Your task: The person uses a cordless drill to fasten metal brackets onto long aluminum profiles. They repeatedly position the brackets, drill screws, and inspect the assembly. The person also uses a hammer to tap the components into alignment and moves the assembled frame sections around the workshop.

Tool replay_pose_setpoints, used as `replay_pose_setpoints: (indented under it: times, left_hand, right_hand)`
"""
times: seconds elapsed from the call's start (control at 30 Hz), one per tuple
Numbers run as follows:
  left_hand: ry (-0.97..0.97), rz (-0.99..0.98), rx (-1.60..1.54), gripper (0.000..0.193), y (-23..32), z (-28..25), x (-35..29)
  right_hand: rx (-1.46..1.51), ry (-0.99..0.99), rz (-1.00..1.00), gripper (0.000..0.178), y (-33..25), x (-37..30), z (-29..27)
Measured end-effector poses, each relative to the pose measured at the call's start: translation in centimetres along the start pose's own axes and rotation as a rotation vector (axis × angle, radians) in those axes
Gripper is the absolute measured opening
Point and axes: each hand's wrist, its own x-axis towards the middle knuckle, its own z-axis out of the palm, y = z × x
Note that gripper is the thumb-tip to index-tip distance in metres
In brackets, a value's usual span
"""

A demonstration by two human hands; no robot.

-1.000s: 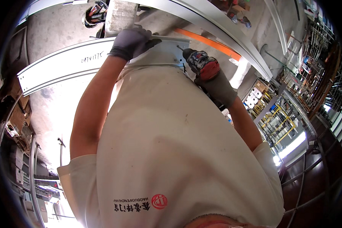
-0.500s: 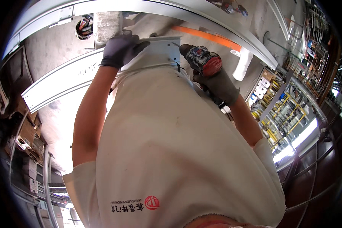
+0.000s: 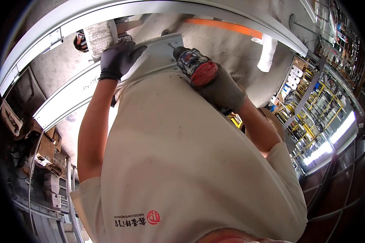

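Note:
My left hand [image 3: 118, 60], in a dark glove, grips the far edge of a long white metal profile [image 3: 160, 53], its thumb lying across the face. The profile slants across in front of my torso, and small holes show near its right end. In my gloved right hand [image 3: 225, 90] is a cordless drill [image 3: 195, 67] with a worn, red-backed body. Its thin bit [image 3: 171, 45] points at the face of the profile near the right end. Whether the tip touches the metal I cannot tell. My right fingers round the handle are mostly hidden.
A long white frame bar [image 3: 158, 7] arches across the far side. Beyond the profile stand a pale, rough block [image 3: 99, 38] and a round container of tools [image 3: 80, 41]. An orange strip [image 3: 227, 27] and a white wrapped roll [image 3: 267, 54] lie farther right. Cardboard boxes [image 3: 46, 150] sit at left.
The drill in my right hand has moved left, from beside the profile's right end to over its face. My left hand keeps its hold, and the view has shifted slightly.

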Motion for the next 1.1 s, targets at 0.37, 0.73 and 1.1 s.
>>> replay_pose_setpoints:
  times: [0.37, 0.73, 1.1]
  left_hand:
    - [0.082, 0.001, -0.058, 0.048, -0.2, 0.3, -0.1]
    - [0.048, -0.019, -0.045, 0.051, -0.1, 0.4, -0.1]
    - [0.019, -0.035, -0.065, 0.049, -0.1, 0.1, -0.2]
  right_hand:
    - [0.057, -0.029, 0.056, 0.036, -0.6, 0.8, -0.2]
    - [-0.117, -0.083, -0.104, 0.031, -1.0, 1.1, -0.9]
    - [-0.162, -0.091, -0.098, 0.021, -1.6, 1.8, -1.3]
